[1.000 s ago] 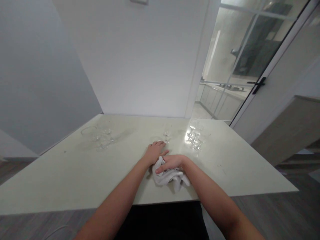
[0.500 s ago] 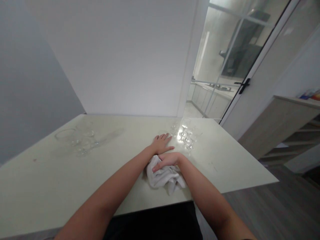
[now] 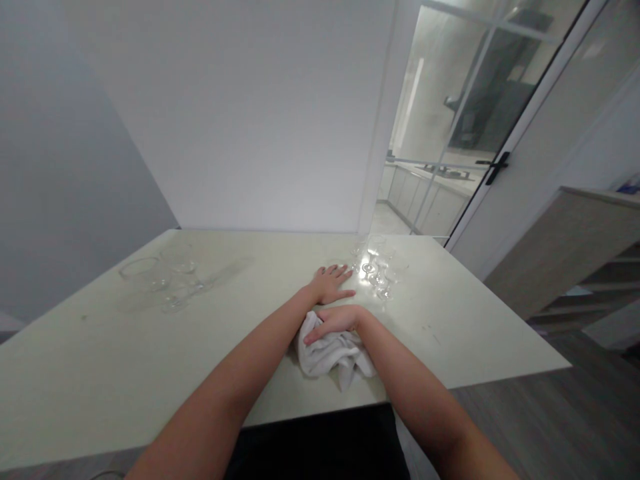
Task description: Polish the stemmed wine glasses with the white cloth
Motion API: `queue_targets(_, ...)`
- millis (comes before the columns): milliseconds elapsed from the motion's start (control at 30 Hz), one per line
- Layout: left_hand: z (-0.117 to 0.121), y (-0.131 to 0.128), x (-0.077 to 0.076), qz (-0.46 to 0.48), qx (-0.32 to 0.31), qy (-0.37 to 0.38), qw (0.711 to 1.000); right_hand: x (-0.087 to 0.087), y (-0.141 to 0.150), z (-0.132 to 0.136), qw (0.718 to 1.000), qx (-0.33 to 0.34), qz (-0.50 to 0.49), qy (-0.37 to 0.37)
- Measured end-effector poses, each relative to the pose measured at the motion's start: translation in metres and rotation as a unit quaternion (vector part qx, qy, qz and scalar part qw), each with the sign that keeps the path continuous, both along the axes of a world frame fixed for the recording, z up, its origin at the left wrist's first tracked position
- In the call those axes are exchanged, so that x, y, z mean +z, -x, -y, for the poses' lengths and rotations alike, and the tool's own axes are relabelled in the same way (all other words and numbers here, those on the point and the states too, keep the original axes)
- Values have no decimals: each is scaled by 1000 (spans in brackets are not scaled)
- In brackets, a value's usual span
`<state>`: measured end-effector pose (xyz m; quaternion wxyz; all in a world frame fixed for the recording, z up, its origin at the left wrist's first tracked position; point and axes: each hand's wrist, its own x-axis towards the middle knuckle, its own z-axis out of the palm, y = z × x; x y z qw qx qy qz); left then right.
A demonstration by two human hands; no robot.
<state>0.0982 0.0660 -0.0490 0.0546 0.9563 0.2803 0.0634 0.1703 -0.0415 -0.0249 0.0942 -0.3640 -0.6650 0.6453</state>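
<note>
A crumpled white cloth point(image 3: 333, 353) lies on the pale tabletop point(image 3: 210, 360) near its front edge. My right hand point(image 3: 337, 321) presses on the cloth and grips it, the thumb over its top and the other fingers partly hidden. Just beyond, my left hand point(image 3: 331, 283) rests flat on the table with fingers spread, holding nothing. Its fingertips are close to a cluster of clear glasses point(image 3: 377, 270), whose outlines blur together in the glare.
More clear stemmed glasses point(image 3: 173, 273) are on the left part of the table. A white wall point(image 3: 240, 120) rises behind it. At the right are a glass-paned door point(image 3: 450, 133) and a wooden shelf unit point(image 3: 560, 247).
The view has shifted slightly, so the table and glasses sit a little further right. My left hand stays flat and my right hand keeps its hold on the cloth.
</note>
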Motion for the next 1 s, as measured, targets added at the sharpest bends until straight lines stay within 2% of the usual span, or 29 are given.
queue_targets(467,1,-2,0,10,1,-18,1000,-1,-1,0,1000,-15,-20,6)
queue_targets(667,2,8,-7,138,34,5,990,-9,-3,-2,998,-23,-30,53)
queue_targets(767,5,27,-3,228,118,49,965,-13,-4,-1,993,-37,-61,98)
queue_targets(833,9,47,7,290,164,58,941,-14,-5,0,992,-41,-57,105)
queue_targets(933,18,81,29,401,196,9,895,-12,-6,1,992,-50,-49,107)
queue_targets(1000,21,101,42,481,223,-34,847,-11,-7,2,991,-43,-50,116)
